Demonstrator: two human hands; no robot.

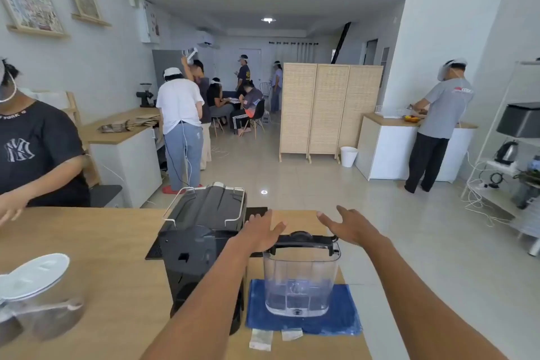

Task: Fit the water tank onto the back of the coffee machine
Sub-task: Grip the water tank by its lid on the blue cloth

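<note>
A clear water tank (301, 280) with a black lid and handle stands upright on a blue cloth (342, 318) on the wooden table. To its left stands the black coffee machine (201, 237), its back towards me, a wire rail around its top. My left hand (263, 231) hovers open above the tank's left rim, between tank and machine. My right hand (350, 225) is spread open just above and behind the tank's right rim. Neither hand grips anything.
The wooden table (87, 242) ends just right of the cloth. A glass jar with a white lid (38, 295) stands at the near left. A person in a black shirt (35, 149) works at the table's left side. Paper slips (263, 339) lie below the cloth.
</note>
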